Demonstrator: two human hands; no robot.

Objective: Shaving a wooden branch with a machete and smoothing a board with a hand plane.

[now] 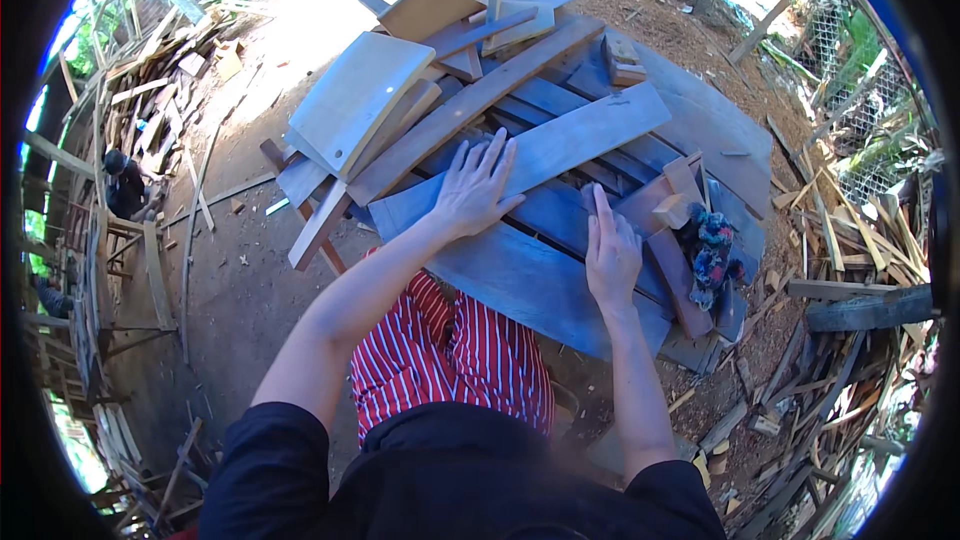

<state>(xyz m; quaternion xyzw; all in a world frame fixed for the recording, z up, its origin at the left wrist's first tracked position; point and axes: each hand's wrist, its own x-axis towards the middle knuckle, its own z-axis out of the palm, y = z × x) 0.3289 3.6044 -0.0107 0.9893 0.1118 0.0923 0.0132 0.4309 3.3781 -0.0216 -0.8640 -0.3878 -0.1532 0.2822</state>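
Observation:
A long smooth plank [590, 140] lies slantwise across the wooden work surface. My left hand [475, 185] rests flat on it with the fingers spread. To the right, my right hand [612, 245] is over the wide front board [520, 275], its index finger stretched forward and nothing plainly held. Whether its palm touches the board is hard to see. Beside that hand, small wooden blocks [672, 211] stand next to a bundle of dark patterned cloth [712, 250]. Dark slats [545, 95] with gaps show beyond the plank.
Broad pale boards [365, 95] and a long brown beam [470, 110] are stacked at the far left. Another block [625, 58] sits at the far side. Scrap wood piles up at right [860, 220] and left [150, 90]. A person [127, 185] crouches at far left.

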